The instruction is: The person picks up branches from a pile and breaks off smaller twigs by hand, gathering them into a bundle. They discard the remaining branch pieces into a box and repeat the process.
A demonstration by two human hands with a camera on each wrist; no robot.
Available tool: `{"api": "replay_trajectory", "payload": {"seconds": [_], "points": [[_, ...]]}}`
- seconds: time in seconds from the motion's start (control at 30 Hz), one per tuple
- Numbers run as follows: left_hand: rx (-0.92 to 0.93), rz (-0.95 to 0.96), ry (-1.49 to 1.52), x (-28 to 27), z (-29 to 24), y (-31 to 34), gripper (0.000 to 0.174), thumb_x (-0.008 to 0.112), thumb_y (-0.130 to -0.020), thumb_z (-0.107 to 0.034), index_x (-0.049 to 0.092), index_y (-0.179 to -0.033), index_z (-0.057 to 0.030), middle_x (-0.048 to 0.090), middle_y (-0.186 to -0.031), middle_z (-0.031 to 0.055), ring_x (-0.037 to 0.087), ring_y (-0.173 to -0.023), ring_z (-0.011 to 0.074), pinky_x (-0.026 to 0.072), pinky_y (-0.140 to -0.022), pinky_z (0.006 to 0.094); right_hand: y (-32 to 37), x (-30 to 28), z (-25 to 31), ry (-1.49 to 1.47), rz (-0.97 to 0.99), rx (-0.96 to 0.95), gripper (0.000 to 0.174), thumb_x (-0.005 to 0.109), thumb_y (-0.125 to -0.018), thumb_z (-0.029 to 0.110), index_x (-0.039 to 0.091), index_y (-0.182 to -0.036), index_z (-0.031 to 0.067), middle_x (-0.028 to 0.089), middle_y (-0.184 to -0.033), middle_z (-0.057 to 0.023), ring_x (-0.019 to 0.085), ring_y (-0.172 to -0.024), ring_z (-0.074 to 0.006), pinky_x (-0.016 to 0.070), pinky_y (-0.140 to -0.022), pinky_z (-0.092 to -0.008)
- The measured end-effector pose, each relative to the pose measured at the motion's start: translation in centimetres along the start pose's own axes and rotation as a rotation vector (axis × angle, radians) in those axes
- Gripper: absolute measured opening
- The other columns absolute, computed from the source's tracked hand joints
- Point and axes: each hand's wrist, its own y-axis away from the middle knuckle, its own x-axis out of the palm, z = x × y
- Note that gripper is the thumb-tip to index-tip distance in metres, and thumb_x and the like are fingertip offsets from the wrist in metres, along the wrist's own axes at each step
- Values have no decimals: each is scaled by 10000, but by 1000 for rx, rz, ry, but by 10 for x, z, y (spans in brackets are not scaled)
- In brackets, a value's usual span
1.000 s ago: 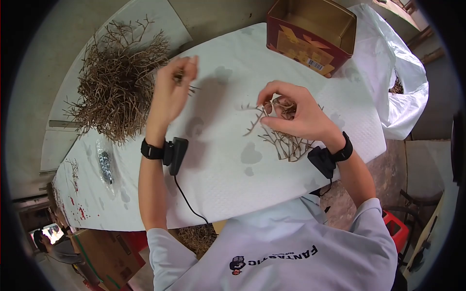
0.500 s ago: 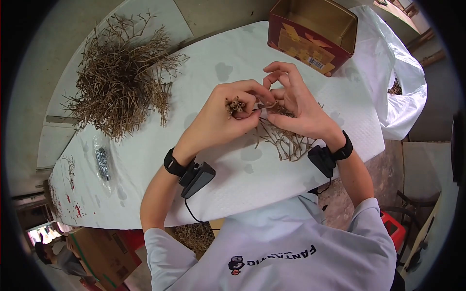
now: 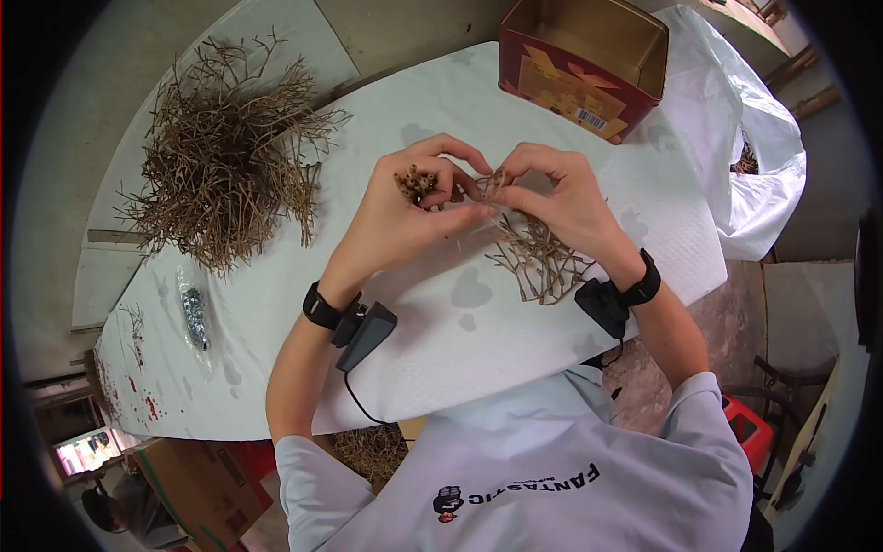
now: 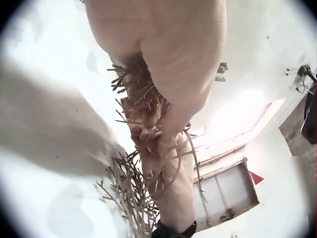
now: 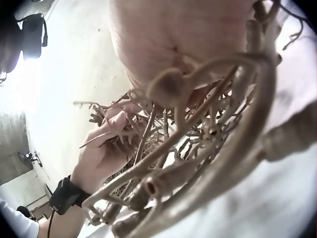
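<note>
In the head view, both hands meet over the white-covered table (image 3: 414, 359), fingertips close together. My left hand (image 3: 391, 216) holds a bundle of dry twigs (image 3: 416, 184) in its curled fingers, the cut ends facing up. Its thumb and forefinger reach to the right hand's fingertips. My right hand (image 3: 570, 202) pinches twig stems at its fingertips, while branching twigs (image 3: 543, 267) spread out below its palm. Close up in the right wrist view, thin forked twigs (image 5: 163, 178) hang under the right palm. The left wrist view shows twig tips (image 4: 131, 84) sticking out beneath the left hand.
A large heap of dry twigs (image 3: 221, 156) lies at the far left. At the back right stands an open red and gold tin (image 3: 579, 92), beside a pale plastic bag (image 3: 768, 193). A clear packet (image 3: 195, 313) and small red bits (image 3: 152, 405) lie on the left.
My left hand has come from beside the twig heap rightward to the right hand, carrying its bundle. The right hand's raised fingers have closed down to a pinch.
</note>
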Motion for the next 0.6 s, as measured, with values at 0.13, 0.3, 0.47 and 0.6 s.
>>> {"api": "replay_trajectory", "payload": {"seconds": [0.13,0.3,0.47,0.6], "points": [[116,-71,-293,6,-3,0,493,775,-812,18,322,-629,-49,671,-1132,133,671,-814,113,502,-653,255,2,9,-1,-86,2,25,117,712,-880,44,661,-814,-38,643,-1073,-73,618,-937,-160,500,-833,-313],[-109,-95,-92,9,1,3,490,775,-826,14,330,-626,-44,660,-1105,117,608,-775,85,484,-637,266,1,8,-7,38,13,-121,121,708,-897,56,666,-978,-24,647,-1102,-83,632,-951,-171,502,-844,-314],[9,-230,119,6,14,0,431,723,-855,41,353,-646,-24,692,-1046,122,571,-759,95,494,-658,267,3,20,-3,-144,-81,-40,321,698,-923,102,576,-1199,-8,646,-1127,-104,642,-974,-169,503,-845,-300],[70,-258,-40,-3,16,-4,347,664,-848,90,377,-677,-3,701,-999,133,610,-777,135,514,-682,285,3,11,8,-407,-53,165,353,690,-936,127,546,-1228,-8,661,-1022,-103,652,-857,-138,503,-756,-267]]}}
